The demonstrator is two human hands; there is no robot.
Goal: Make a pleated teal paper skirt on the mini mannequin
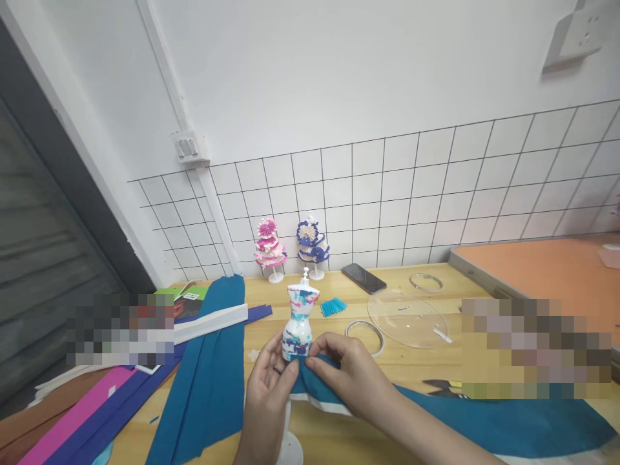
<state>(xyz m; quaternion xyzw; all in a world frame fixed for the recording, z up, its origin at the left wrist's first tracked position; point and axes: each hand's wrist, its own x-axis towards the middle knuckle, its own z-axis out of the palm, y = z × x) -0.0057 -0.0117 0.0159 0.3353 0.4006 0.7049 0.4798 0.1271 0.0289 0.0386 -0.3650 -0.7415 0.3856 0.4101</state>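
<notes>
While your left hand [274, 381] cups the lower body of the mini mannequin [299, 323], thumb pressed to its front, your right hand [356, 378] pinches the teal strip [513, 423] at its bottom edge, thumb to index. Mannequin's front and center on the table [271, 326]. Bare wood left of it, up to the teal cloth stack [213, 374]. Tighter right: tape ring [382, 336] just beyond your right hand, then clear disc [411, 313]; scissors [442, 389] past the forearm. Strip's white edge hangs below your hands.

Can't see your left fingertips fully. Stand base [290, 450] is cut off by the bottom of the view; pixelation covers patches both sides and part of the scissors. Light wood top, phone [364, 278] toward the back, gridded white wall [387, 77] behind, orange board [542, 265] at right.
</notes>
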